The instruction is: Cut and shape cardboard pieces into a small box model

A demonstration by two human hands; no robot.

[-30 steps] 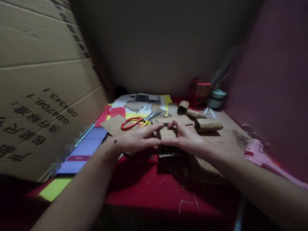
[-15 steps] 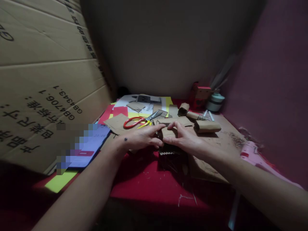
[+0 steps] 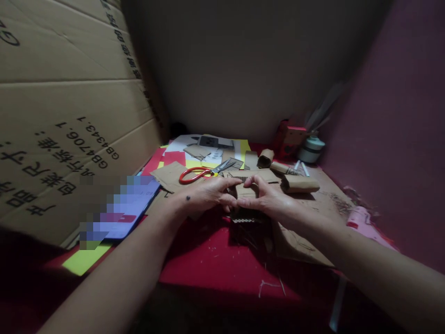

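Between my hands is a small folded piece of cardboard (image 3: 246, 191), its upper face lit and its near side in shadow. My left hand (image 3: 212, 194) grips its left edge with thumb and fingers. From the right, my right hand (image 3: 266, 195) pinches it, thumb in front and index finger curled over the top. A jagged corrugated edge (image 3: 244, 221) shows just below the hands. Red-handled scissors (image 3: 194, 175) lie behind my left hand, blades pointing away to the right. Beyond my right hand rests a rolled cardboard tube (image 3: 299, 183).
A large printed cardboard box (image 3: 69, 111) walls off the left, with a blue-screened device (image 3: 135, 204) before it. Paper sheets (image 3: 174, 158) and cardboard scraps spread behind. At the back right stands a light-green pot (image 3: 312, 149); a pink glue gun (image 3: 365, 222) lies by my right forearm.
Both hands stay on the cardboard piece, with only a slight shift of the fingers. The camera view has moved a little.
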